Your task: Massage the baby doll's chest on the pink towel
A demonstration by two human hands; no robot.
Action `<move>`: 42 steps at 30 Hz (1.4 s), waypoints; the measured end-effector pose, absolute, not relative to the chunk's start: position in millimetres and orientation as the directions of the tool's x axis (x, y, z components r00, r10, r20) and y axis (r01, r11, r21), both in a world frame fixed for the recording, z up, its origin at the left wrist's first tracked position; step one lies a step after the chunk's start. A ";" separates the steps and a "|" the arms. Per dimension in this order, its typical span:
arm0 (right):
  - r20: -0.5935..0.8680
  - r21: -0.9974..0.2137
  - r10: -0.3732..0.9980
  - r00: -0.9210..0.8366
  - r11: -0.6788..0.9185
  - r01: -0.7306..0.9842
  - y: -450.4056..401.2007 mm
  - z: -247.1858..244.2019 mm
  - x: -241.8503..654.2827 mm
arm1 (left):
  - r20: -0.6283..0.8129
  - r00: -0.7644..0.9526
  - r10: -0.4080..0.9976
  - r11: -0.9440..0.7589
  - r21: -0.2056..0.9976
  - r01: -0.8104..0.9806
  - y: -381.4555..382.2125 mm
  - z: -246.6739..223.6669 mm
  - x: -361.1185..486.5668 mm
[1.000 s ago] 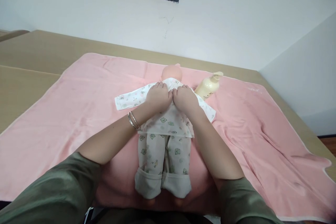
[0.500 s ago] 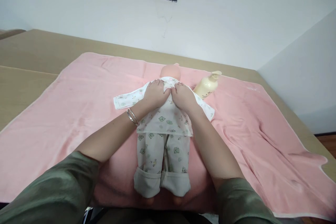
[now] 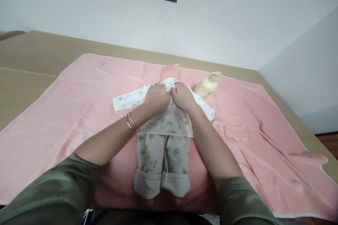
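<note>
A baby doll [image 3: 170, 72] lies stretched out on a pink blanket, its round head away from me and its feet toward me. It wears a white printed shirt [image 3: 165, 123] and matching trousers [image 3: 151, 151] with wide turned-up cuffs. My left hand [image 3: 157, 97] lies on the upper left of the shirt, fingers extended over the cloth. Beside it, my right hand [image 3: 182, 96] rests on the upper right, fingers likewise laid on the cloth. The thumbs nearly meet at the middle. Both palms hide part of the shirt.
A cream pump bottle [image 3: 207, 86] lies tilted on the blanket, right of the doll's shoulder. The pink blanket [image 3: 87, 88] has folds on the right and covers much of the wooden table [image 3: 47, 49]. A white wall [image 3: 211, 21] stands behind.
Both hands remain on the upper shirt with only a very slight shift. The whole view has moved a little; the doll and bottle keep their places.
</note>
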State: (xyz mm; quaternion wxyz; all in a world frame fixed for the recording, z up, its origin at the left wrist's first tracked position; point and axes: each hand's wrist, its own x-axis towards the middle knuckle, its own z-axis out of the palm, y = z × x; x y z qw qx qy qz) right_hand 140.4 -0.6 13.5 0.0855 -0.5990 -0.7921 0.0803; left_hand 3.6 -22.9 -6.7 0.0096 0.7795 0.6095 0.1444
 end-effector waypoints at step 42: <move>-0.057 -0.073 0.883 -0.465 0.461 0.884 -17.4 23.7 141.1 | 0.164 0.288 0.944 -0.327 0.325 0.887 -10.4 -3.3 -8.0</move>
